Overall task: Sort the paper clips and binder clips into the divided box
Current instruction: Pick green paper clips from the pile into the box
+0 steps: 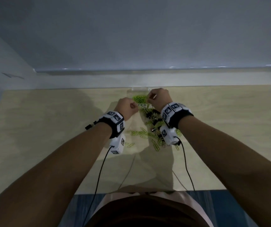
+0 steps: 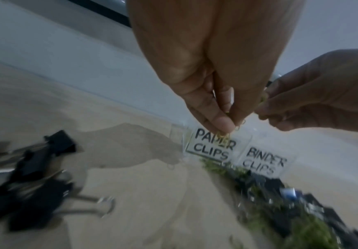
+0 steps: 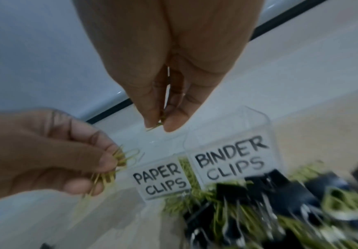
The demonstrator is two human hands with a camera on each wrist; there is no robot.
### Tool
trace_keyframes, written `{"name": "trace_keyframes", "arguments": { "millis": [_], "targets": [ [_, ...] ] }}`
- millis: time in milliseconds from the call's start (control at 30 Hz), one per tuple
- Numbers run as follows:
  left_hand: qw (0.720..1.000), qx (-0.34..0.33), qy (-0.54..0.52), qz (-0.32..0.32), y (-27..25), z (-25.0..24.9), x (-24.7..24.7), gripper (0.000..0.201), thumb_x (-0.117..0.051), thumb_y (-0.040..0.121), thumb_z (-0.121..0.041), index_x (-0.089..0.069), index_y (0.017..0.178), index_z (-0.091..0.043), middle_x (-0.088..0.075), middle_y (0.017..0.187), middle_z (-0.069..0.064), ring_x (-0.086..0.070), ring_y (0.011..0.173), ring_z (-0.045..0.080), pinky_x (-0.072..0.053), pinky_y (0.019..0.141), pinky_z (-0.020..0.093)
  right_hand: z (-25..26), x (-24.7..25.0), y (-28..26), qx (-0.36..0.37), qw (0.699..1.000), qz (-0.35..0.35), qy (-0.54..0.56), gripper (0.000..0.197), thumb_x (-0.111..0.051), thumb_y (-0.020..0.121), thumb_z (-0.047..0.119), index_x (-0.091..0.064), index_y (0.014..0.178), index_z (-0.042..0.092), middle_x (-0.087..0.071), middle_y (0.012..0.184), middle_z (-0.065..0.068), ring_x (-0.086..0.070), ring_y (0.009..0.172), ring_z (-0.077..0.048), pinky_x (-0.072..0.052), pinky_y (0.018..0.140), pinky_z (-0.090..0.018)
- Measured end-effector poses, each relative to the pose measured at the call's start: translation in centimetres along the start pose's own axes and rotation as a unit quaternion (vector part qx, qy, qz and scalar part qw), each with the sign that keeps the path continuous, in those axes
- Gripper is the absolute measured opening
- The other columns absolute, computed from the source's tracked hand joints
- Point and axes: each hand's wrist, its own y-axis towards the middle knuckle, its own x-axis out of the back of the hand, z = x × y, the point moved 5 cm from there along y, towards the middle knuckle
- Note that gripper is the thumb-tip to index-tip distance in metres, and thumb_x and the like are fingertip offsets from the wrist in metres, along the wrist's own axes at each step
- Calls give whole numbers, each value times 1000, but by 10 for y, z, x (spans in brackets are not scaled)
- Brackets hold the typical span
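A clear divided box (image 1: 138,89) stands at the table's far middle, labelled "PAPER CLIPS" (image 3: 160,180) and "BINDER CLIPS" (image 3: 231,160). Green paper clips (image 1: 138,99) fill its left compartment. My left hand (image 1: 136,109) pinches a small bunch of green paper clips (image 3: 109,166) just in front of the paper clip label. My right hand (image 1: 148,99) hovers over the box and pinches a single green paper clip (image 3: 158,125) between thumb and fingers. A mixed pile of green paper clips and black binder clips (image 1: 154,126) lies in front of the box.
The light wooden table (image 1: 49,128) ends at a white wall ledge behind the box. More black binder clips (image 2: 35,168) lie near my left wrist. Loose green clips (image 1: 129,144) are scattered toward the near side. Cables trail from both wrist cameras.
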Motion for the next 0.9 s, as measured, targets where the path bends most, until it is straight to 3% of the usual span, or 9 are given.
{"name": "trace_keyframes", "arguments": {
  "millis": [133, 233, 300, 400, 467, 533, 667, 767, 900],
  "targets": [
    [998, 32, -2, -63, 25, -13, 14, 15, -61, 83, -9, -71, 79, 2, -72, 82, 18, -66, 74, 26, -52, 67, 28, 10, -4, 20, -26, 997, 16, -70, 19, -61, 86, 8, -71, 102, 13, -70, 103, -7, -66, 92, -20, -53, 80, -24],
    [996, 41, 6, -77, 38, -20, 15, 15, -61, 82, -9, -72, 78, 1, -71, 79, 14, -67, 73, 26, -55, 67, 29, 9, -1, 11, -23, 997, 11, -69, 28, -53, 87, 1, -69, 107, 12, -70, 106, -10, -66, 95, -22, -53, 88, -29],
    [998, 48, 6, -50, 43, -21, 9, 10, -65, 81, -10, -74, 81, -5, -67, 77, 10, -63, 70, 23, -54, 69, 28, 2, -3, -2, 8, 996, 13, -85, 26, -50, 88, 1, -71, 100, 10, -71, 99, -10, -66, 89, -23, -54, 88, -34],
    [997, 16, 75, 5, 34, -21, -1, 10, -63, 83, -12, -73, 85, -9, -67, 84, 12, -62, 78, 25, -50, 76, 28, -12, -21, -30, 62, 981, 94, -161, 25, -49, 84, 0, -70, 85, 15, -69, 90, -6, -63, 84, -23, -53, 84, -32],
    [988, -32, 146, 43, 14, -18, -8, 17, -61, 87, -14, -72, 98, -7, -69, 102, 12, -64, 95, 27, -49, 85, 32, -19, -41, -52, 79, 963, 176, -186, 22, -51, 83, 4, -69, 94, 12, -67, 99, -8, -62, 89, -25, -51, 81, -29],
    [977, -56, 189, 83, -12, -5, -13, 21, -63, 87, -18, -69, 106, -9, -62, 113, 10, -60, 104, 26, -46, 91, 34, -20, -60, -73, 97, 948, 231, -194, 25, -54, 85, 10, -64, 108, 13, -61, 113, -9, -59, 96, -25, -51, 86, -34],
    [957, -22, 220, 189, -55, 43, -24, 57, -77, 74, -28, -54, 126, -17, -45, 121, 5, -50, 112, 22, -42, 97, 34, -15, -85, -93, 155, 929, 247, -230, 51, -55, 87, 14, -43, 136, 20, -38, 140, -4, -37, 124, -28, -40, 102, -40],
    [947, 3, 236, 217, -74, 65, -33, 86, -84, 64, -34, -41, 135, -15, -37, 128, 7, -46, 115, 25, -42, 99, 39, -14, -94, -98, 194, 907, 243, -286, 52, -55, 86, 15, -42, 137, 15, -35, 141, -8, -33, 123, -33, -38, 103, -45],
    [963, 4, 196, 185, -71, 64, -41, 71, -82, 68, -23, -46, 128, -11, -42, 125, 8, -51, 109, 27, -44, 91, 36, -22, -99, -105, 192, 911, 243, -272, 45, -56, 85, 11, -50, 129, 10, -42, 132, -12, -42, 116, -35, -48, 90, -46]
  ]
}}
